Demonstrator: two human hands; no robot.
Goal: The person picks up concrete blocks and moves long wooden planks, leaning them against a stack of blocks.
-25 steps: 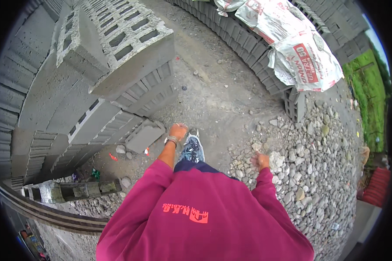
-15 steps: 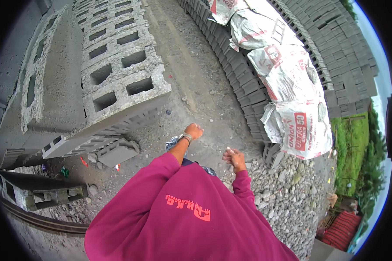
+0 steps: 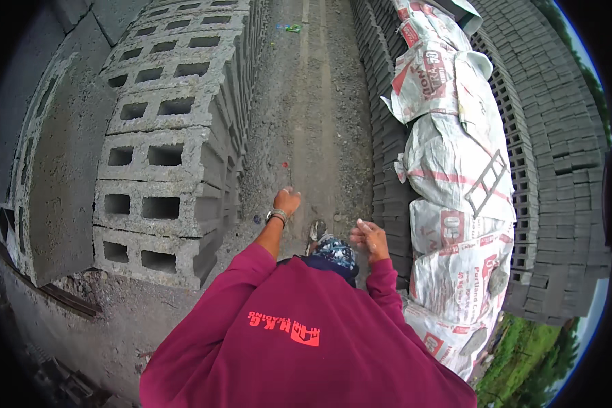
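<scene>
My left hand (image 3: 287,200), with a band at its wrist, hangs in front of me above the gravel path. Its fingers are curled in and nothing shows in them. To the right, my right hand (image 3: 368,238) is held at waist height with its fingers loosely bent and apart, holding nothing. Nearest to the left hand is a stack of grey hollow concrete blocks (image 3: 204,156), their holes facing up. Close to the right hand stands another block stack (image 3: 391,197), partly covered by white and red cement sacks (image 3: 455,163). Neither hand touches the blocks or sacks.
A gravel path (image 3: 313,122) runs ahead between the stacks. My shoe (image 3: 317,230) shows on it. A ladder-shaped metal piece (image 3: 488,182) and a stone lump (image 3: 498,280) lie on the sacks. More blocks (image 3: 564,170) stand far right, with grass (image 3: 523,353) behind.
I have walked forward and turned into the path between the stacks. The sacks now reach alongside me, and the stony heap at right has left view. Both hands remain without anything in them.
</scene>
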